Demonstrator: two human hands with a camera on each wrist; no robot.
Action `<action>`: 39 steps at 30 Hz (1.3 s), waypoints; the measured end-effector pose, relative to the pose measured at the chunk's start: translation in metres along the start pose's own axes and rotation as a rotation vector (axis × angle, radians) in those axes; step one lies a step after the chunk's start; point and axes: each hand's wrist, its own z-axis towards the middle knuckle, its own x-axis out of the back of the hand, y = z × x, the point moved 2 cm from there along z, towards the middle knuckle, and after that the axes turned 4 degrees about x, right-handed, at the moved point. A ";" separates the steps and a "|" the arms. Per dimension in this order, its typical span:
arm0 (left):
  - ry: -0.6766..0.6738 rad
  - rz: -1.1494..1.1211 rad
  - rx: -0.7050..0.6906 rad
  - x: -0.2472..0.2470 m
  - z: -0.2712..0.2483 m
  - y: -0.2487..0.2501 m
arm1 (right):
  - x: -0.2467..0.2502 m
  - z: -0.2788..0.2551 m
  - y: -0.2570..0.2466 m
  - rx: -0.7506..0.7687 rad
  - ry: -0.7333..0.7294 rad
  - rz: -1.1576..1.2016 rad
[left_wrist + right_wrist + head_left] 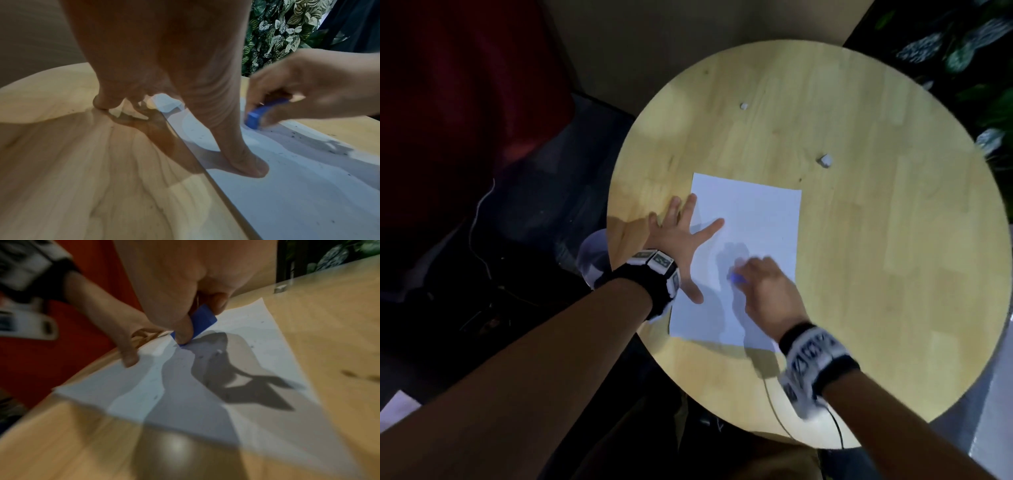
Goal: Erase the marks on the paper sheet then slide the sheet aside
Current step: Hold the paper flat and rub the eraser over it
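Nearest the camera, two bare forearms with black-and-white wrist bands point(812, 363) reaching over a round wooden table point(876, 274). On the right, right hand point(767, 287) blurred, fingers and thumb pinched round a blue eraser point(737, 278), one end of it pressed against a white paper sheet point(756, 212). Seen from the right wrist, thumb tip low on the eraser point(202, 321) and a curled finger on its far side, the block tilted with its lower end touching the sheet point(205, 386). Seen from the left wrist, same eraser point(257, 116) down on the paper, dark crumbs point(337, 150) scattered just beside it and further along the sheet point(287, 194).

On the left, left hand point(678, 240) released and spread flat, gripping nothing: thumb and index finger pressing on the sheet's left part, remaining fingers out on bare wood past the paper's left edge. Left-wrist view showing the thumb point(242, 155) planted on the paper and other fingertips on the table point(82, 162).

Sheet lying flat on the near-left part of the table, hands' shadows across it; marks too faint to make out from the head view.

Further back on the wood, well apart from the sheet, two small white scraps point(825, 160), point(743, 106), kind not discernible. Beyond the table's far right edge, patterned green leaves point(283, 32); to the left, something dark red point(465, 85).
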 end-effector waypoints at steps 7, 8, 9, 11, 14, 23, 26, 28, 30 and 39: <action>-0.020 0.025 -0.014 0.001 0.002 -0.002 | 0.009 0.073 0.029 -0.101 0.097 -0.039; -0.019 0.028 -0.011 0.001 0.002 -0.002 | 0.008 0.074 0.028 -0.124 0.113 -0.026; -0.020 0.026 -0.008 0.001 0.002 -0.002 | 0.006 0.066 0.024 -0.127 0.122 -0.015; -0.015 0.018 -0.002 0.001 0.001 0.000 | 0.004 0.032 0.013 -0.089 0.110 0.006; -0.014 0.011 -0.002 0.001 0.000 0.000 | 0.003 -0.019 -0.002 0.006 -0.013 0.035; -0.014 0.025 -0.013 0.001 0.000 -0.002 | 0.001 0.059 0.013 -0.110 0.130 -0.008; -0.008 0.016 0.000 0.003 -0.002 0.002 | 0.000 0.002 -0.008 0.013 0.011 0.007; -0.004 0.023 0.004 0.004 -0.002 0.001 | 0.000 -0.003 -0.007 0.056 -0.047 -0.015; -0.023 0.019 -0.001 0.005 -0.001 0.000 | 0.001 0.031 0.005 0.016 0.014 -0.029; 0.018 0.018 0.006 0.002 -0.002 0.001 | -0.007 -0.007 -0.008 0.031 -0.009 0.037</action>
